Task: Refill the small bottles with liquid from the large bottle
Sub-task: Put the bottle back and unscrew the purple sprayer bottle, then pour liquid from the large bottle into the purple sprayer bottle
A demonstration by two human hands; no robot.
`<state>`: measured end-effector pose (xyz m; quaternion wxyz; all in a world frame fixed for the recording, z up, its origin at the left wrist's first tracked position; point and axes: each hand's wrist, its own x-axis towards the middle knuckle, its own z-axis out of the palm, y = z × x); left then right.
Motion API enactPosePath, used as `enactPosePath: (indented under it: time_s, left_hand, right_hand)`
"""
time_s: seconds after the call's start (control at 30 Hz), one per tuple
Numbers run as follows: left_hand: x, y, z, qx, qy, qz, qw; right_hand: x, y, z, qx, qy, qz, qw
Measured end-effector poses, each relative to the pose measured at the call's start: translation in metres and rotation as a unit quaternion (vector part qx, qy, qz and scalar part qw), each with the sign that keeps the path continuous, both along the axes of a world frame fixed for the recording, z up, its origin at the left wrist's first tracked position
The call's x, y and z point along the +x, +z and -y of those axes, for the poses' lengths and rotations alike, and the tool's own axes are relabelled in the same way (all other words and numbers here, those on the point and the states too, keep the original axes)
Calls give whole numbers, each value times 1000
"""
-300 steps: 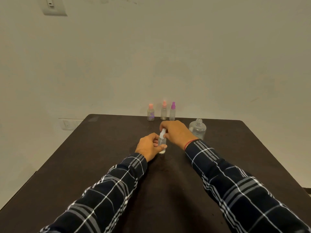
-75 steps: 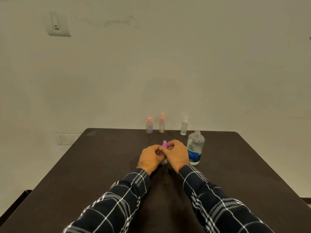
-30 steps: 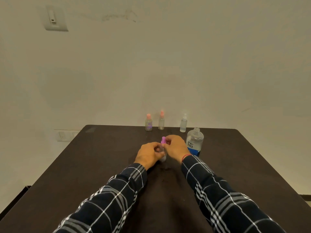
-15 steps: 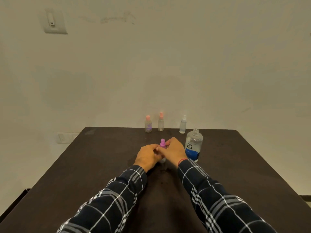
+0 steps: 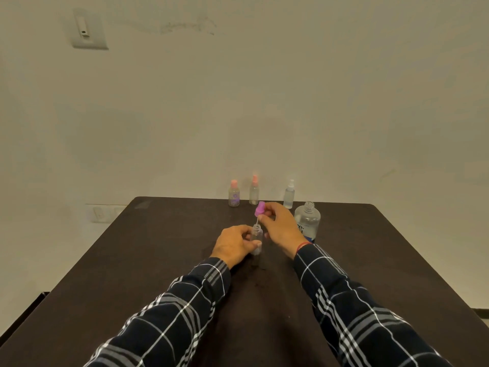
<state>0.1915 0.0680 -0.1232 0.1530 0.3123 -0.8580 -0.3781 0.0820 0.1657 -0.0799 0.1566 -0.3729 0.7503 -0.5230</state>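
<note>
Centrally, left hand gripping small bottle, right hand pinching purple cap just above its neck, uncapped large bottle right of them, label showing "re-".

- I get warm, yellowish, rather dim light, spread evenly over the wall and darkening toward the corners.
- I cannot tell where the lamp sits. Shadows are soft, with just a faint dark patch on the table beside the left hand.
- The dark tabletop swallows detail, with only a dull sheen at its far left corner.
- The small bottles at the far edge look soft and slightly smeared.
- Wide-angle stretch shows: the table edges splay outward and the sleeves balloon at the bottom.
</note>
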Motion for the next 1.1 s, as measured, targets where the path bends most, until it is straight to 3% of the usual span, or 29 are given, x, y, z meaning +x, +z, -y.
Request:
enactPosePath:
  time_s: [0.27, 0.67, 0.9, 1.1]
  left_hand:
    - [-2, -2, 1, 10, 0, -7, 1000]
    - [-4, -4, 3, -8, -1, 7, 1000]
    - [-4, -5, 2, -26, -2, 19, 999]
    - [-5, -3, 1, -42, 0, 24, 999]
  right_hand:
    - [-4, -2, -3, -34, -53, 7, 998]
    - [-9, 8, -11, -87, -135, -66, 985]
    - [-18, -48, 3, 198, -149, -97, 964]
    - [-1, -69, -11, 289, -153, -118, 938]
